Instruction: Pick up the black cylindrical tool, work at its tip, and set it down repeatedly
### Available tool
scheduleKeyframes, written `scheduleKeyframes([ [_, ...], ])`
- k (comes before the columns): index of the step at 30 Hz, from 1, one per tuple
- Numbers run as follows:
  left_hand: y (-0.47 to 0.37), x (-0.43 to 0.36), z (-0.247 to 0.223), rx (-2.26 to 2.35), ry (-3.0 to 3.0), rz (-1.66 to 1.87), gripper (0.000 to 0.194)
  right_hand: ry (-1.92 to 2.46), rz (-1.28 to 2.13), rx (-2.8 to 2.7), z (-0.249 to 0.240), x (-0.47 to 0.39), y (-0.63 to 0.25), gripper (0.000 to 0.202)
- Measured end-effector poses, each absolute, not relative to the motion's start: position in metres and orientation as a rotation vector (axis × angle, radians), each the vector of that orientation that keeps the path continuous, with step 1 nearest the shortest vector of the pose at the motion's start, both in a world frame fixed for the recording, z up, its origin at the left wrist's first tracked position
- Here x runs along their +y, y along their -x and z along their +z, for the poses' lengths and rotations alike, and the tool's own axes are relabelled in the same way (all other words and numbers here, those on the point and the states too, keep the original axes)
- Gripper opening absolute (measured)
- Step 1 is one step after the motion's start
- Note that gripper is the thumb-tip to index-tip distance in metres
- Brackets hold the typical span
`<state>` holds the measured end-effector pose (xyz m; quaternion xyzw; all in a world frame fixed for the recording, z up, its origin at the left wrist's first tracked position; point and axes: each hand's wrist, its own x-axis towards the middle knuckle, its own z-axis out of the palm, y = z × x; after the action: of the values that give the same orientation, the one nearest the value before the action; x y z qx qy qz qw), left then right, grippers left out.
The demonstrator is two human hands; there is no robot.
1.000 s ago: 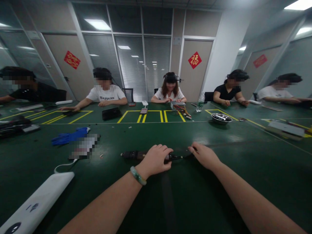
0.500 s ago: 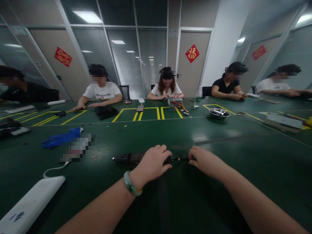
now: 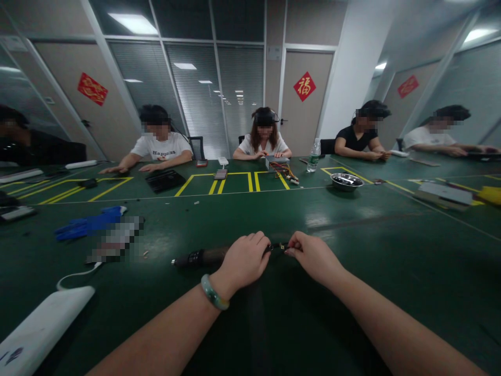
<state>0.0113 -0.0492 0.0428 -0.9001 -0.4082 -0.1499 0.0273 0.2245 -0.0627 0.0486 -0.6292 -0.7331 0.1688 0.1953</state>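
A dark electric screwdriver [image 3: 201,257] lies on the green table, its metal tip pointing left. My left hand [image 3: 245,261], a green bangle at its wrist, is closed over the screwdriver's rear end. Out of that end, to the right, comes a short dark cord or connector [image 3: 278,246] with a small bright metal part. My right hand [image 3: 313,256] is closed, thumb and fingers pinching the far end of this dark piece. The fingers hide exactly what it is.
On the left are a white power bank [image 3: 47,326], a cabled phone [image 3: 117,240] and blue gloves [image 3: 90,223]. A metal bowl [image 3: 346,181] and a water bottle [image 3: 313,156] stand farther off. Several people sit opposite, one by a grey box with wires [image 3: 277,165].
My right hand has come left, closer to my left hand, shortening the gap between them. My left hand stays on the screwdriver. The view has shifted slightly.
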Motion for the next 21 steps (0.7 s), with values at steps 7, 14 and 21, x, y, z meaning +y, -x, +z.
scheduleKeyframes([
  [7, -0.012, -0.040, 0.034, -1.154, 2.818, -0.543, 0.020, 1.762, 0.497, -2.096, 0.036, -0.058, -0.221, 0.016],
  [14, -0.009, -0.047, 0.033, -1.097, 2.854, -0.710, 0.016, 1.771, 0.524, -2.149, 0.038, -0.061, -0.224, 0.012],
  [21, -0.009, -0.045, 0.035, -1.201, 2.874, -0.750, 0.012, 1.817, 0.332, -2.218, 0.041, -0.068, -0.227, 0.014],
])
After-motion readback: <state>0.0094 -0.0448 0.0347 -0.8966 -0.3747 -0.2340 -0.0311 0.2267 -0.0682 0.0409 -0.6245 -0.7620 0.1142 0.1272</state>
